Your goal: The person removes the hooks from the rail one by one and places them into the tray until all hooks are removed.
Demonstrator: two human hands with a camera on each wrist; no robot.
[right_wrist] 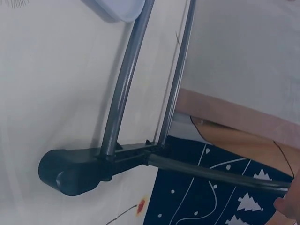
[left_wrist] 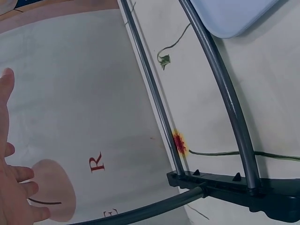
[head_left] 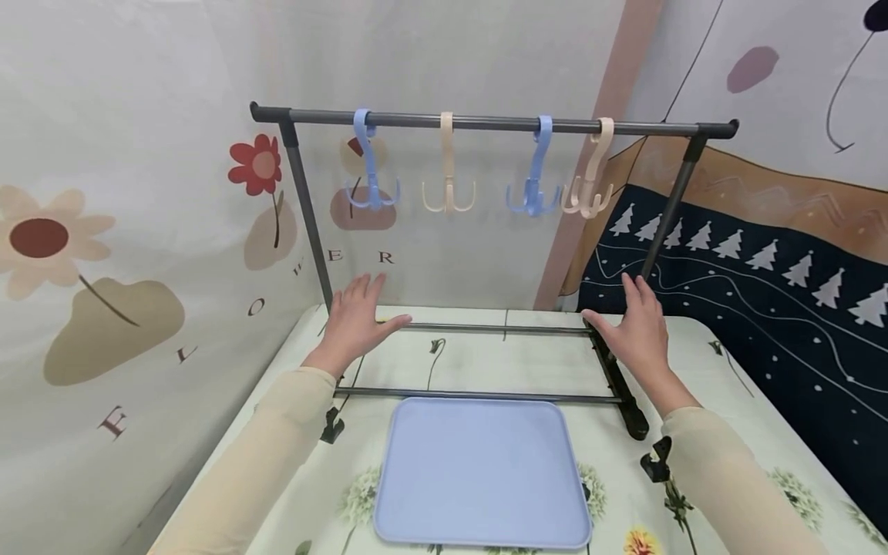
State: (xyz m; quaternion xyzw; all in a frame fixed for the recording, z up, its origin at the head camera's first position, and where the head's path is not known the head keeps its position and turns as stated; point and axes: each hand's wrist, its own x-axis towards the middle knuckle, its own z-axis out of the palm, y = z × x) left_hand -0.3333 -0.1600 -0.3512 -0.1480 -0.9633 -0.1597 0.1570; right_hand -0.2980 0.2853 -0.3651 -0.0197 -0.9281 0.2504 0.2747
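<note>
A dark metal rack [head_left: 486, 122] stands on the table, with two blue hooks and two beige hooks hung along its top bar. From left to right they are a blue hook [head_left: 370, 166], a beige hook [head_left: 448, 169], a blue hook [head_left: 537, 166] and a beige hook [head_left: 595, 169]. My left hand [head_left: 355, 320] is raised by the left post, fingers extended and thumb spread. On the other side, my right hand [head_left: 634, 327] is held up near the right post, also with fingers extended. Neither hand holds anything. The wrist views show only part of each hand at the edge.
A light blue tray [head_left: 482, 474] lies in front of the rack's lower front bar [head_left: 479, 395]. The rack's black right foot [head_left: 633, 416] rests on the flower-print tablecloth [head_left: 708, 347]. Behind hangs a printed curtain [head_left: 486, 262], with a dark tree-patterned cloth [head_left: 763, 308] at right.
</note>
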